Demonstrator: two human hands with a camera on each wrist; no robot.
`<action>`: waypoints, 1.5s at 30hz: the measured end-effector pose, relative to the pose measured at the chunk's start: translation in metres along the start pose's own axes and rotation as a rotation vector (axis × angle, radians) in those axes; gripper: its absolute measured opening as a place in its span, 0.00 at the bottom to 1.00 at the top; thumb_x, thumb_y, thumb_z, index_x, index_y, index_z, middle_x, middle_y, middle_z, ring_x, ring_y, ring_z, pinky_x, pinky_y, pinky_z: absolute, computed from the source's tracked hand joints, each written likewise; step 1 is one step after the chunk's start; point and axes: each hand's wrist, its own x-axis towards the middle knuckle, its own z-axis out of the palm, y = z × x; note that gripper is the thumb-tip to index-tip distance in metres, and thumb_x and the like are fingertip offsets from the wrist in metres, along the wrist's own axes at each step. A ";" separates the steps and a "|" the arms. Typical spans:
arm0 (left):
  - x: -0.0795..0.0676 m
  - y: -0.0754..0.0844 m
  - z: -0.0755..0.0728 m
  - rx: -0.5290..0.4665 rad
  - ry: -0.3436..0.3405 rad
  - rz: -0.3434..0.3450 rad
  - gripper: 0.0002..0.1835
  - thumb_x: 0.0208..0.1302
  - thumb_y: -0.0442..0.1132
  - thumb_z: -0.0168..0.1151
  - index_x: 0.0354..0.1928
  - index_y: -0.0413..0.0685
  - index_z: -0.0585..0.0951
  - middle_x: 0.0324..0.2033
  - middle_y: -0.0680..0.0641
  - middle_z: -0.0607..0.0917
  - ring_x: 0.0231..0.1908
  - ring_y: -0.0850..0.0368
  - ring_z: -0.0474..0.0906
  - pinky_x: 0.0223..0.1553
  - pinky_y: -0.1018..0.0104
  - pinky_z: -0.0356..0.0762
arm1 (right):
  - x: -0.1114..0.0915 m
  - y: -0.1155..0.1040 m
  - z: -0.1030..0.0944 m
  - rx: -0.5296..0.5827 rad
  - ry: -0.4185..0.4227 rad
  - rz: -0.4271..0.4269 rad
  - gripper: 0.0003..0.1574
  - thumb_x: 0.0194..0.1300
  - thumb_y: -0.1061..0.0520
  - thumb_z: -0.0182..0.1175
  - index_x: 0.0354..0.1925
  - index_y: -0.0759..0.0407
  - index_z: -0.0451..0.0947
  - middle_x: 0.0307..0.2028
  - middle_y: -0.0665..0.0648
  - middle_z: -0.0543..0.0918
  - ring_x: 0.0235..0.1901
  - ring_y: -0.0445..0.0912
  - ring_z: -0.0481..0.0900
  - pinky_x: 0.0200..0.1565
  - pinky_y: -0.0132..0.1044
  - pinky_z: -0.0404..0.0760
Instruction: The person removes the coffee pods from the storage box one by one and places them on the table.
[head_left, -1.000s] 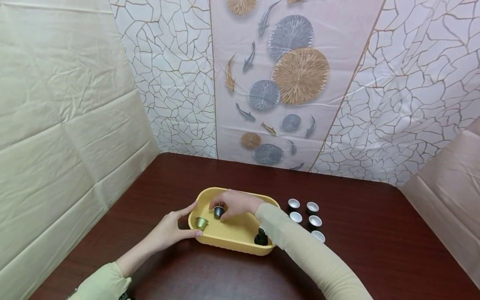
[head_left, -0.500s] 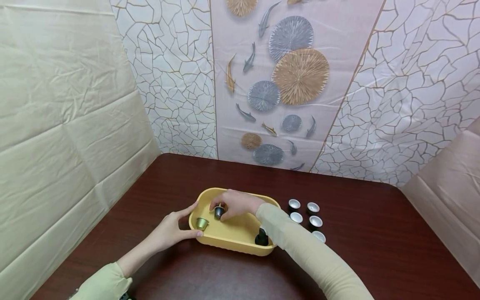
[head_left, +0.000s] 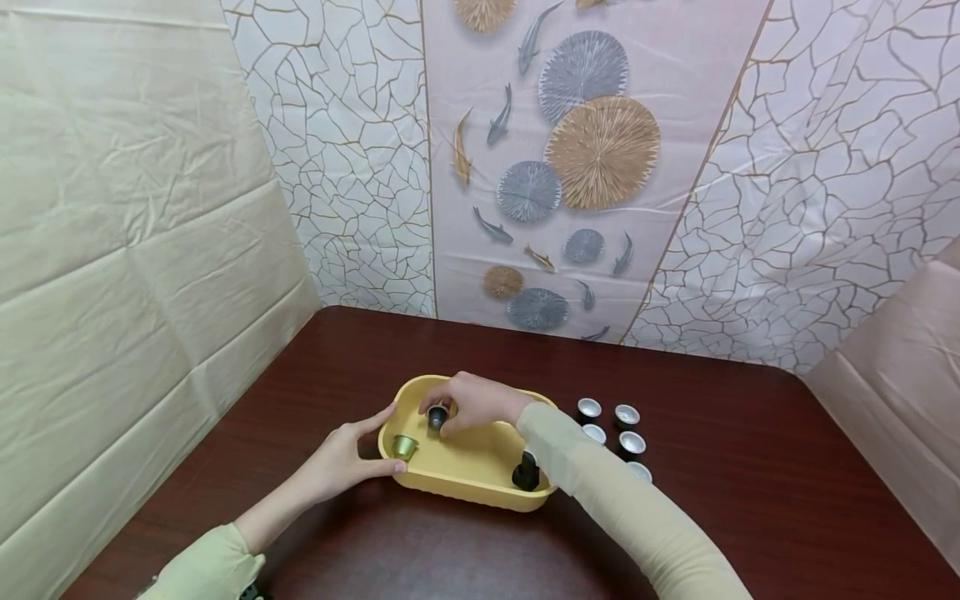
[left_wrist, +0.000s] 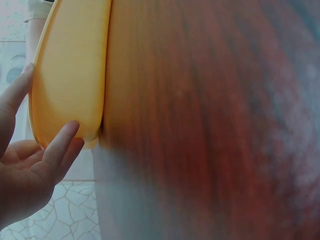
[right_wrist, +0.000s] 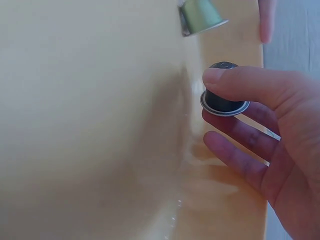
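My right hand (head_left: pixel 477 402) pinches a dark coffee capsule (right_wrist: pixel 224 89) between thumb and fingers, over the left half of a yellow tray (head_left: pixel 468 500). In the right wrist view the capsule's silver rim faces down toward the fingers, and the other fingers are spread. A green coffee capsule (head_left: pixel 404 447) lies at the tray's left end, to the left of the held one. My left hand (head_left: pixel 341 458) rests against that end, its thumb at the near rim and its index finger at the far rim, both fairly straight. Black capsules (head_left: pixel 526 475) sit in the tray's right end, partly behind my right sleeve.
Several dark capsules with silver lids (head_left: pixel 632 444) stand on the brown table (head_left: pixel 720 500) to the right of the tray, some partly covered by my right forearm. A patterned cloth (head_left: pixel 540 208) hangs behind the table, with plain cloth (head_left: pixel 150 250) along the left side.
My right hand has risen slightly, lifting and tilting the dark capsule. The left hand and the tray have stayed in place.
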 end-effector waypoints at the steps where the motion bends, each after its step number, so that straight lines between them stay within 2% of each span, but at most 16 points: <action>1: 0.000 0.000 0.000 -0.001 0.001 0.000 0.50 0.51 0.59 0.74 0.73 0.44 0.66 0.65 0.41 0.76 0.63 0.46 0.76 0.57 0.53 0.76 | 0.000 0.000 -0.002 0.004 0.004 -0.003 0.24 0.58 0.58 0.70 0.54 0.53 0.82 0.44 0.46 0.87 0.38 0.37 0.80 0.42 0.25 0.78; 7: 0.001 0.000 0.000 -0.001 0.009 0.015 0.50 0.51 0.59 0.74 0.72 0.43 0.66 0.66 0.42 0.76 0.63 0.47 0.76 0.58 0.53 0.76 | -0.004 -0.001 -0.013 0.037 0.007 0.035 0.23 0.61 0.56 0.69 0.56 0.52 0.81 0.46 0.45 0.87 0.44 0.37 0.81 0.48 0.29 0.80; 13: 0.001 0.000 0.001 0.002 0.007 0.016 0.50 0.51 0.59 0.74 0.72 0.43 0.66 0.66 0.42 0.75 0.63 0.46 0.76 0.59 0.52 0.76 | -0.011 0.000 -0.025 0.077 0.035 0.039 0.24 0.60 0.57 0.69 0.56 0.52 0.81 0.47 0.46 0.87 0.45 0.38 0.81 0.47 0.31 0.82; 18: 0.000 0.001 0.001 0.002 0.003 0.007 0.50 0.51 0.59 0.74 0.72 0.43 0.66 0.67 0.42 0.74 0.64 0.45 0.75 0.60 0.49 0.75 | -0.019 0.000 -0.034 0.094 0.070 0.033 0.24 0.60 0.57 0.70 0.56 0.53 0.81 0.47 0.46 0.86 0.44 0.39 0.81 0.44 0.28 0.81; 23: 0.000 0.001 0.001 0.001 0.001 0.005 0.50 0.51 0.58 0.75 0.72 0.43 0.66 0.67 0.41 0.74 0.65 0.43 0.74 0.60 0.47 0.74 | -0.029 -0.003 -0.040 0.098 0.105 0.046 0.23 0.59 0.54 0.70 0.54 0.51 0.82 0.42 0.43 0.85 0.39 0.41 0.79 0.42 0.29 0.79; 30: 0.000 0.001 0.000 -0.004 0.003 0.007 0.50 0.51 0.58 0.75 0.72 0.42 0.66 0.68 0.41 0.73 0.64 0.42 0.74 0.61 0.45 0.74 | -0.042 -0.011 -0.045 0.115 0.122 0.048 0.18 0.59 0.54 0.71 0.49 0.43 0.83 0.40 0.40 0.86 0.38 0.39 0.79 0.40 0.30 0.80; 36: -0.001 0.001 0.000 -0.007 0.000 0.009 0.50 0.51 0.58 0.74 0.72 0.42 0.66 0.68 0.41 0.73 0.65 0.42 0.73 0.61 0.45 0.73 | -0.054 -0.012 -0.049 0.168 0.157 0.057 0.17 0.58 0.57 0.70 0.47 0.46 0.82 0.36 0.44 0.86 0.36 0.39 0.82 0.37 0.32 0.82; 41: -0.001 0.002 0.000 -0.010 0.001 0.009 0.50 0.51 0.58 0.74 0.72 0.43 0.65 0.68 0.41 0.72 0.65 0.42 0.73 0.61 0.45 0.73 | -0.064 -0.010 -0.050 0.225 0.191 0.067 0.18 0.57 0.61 0.68 0.47 0.50 0.80 0.38 0.48 0.86 0.39 0.39 0.84 0.40 0.35 0.86; 45: -0.001 0.002 0.000 -0.009 0.007 0.007 0.50 0.51 0.58 0.75 0.72 0.43 0.66 0.68 0.41 0.73 0.65 0.41 0.73 0.61 0.44 0.73 | -0.072 -0.009 -0.049 0.214 0.221 0.070 0.19 0.56 0.62 0.68 0.47 0.52 0.79 0.38 0.50 0.85 0.38 0.39 0.84 0.38 0.33 0.85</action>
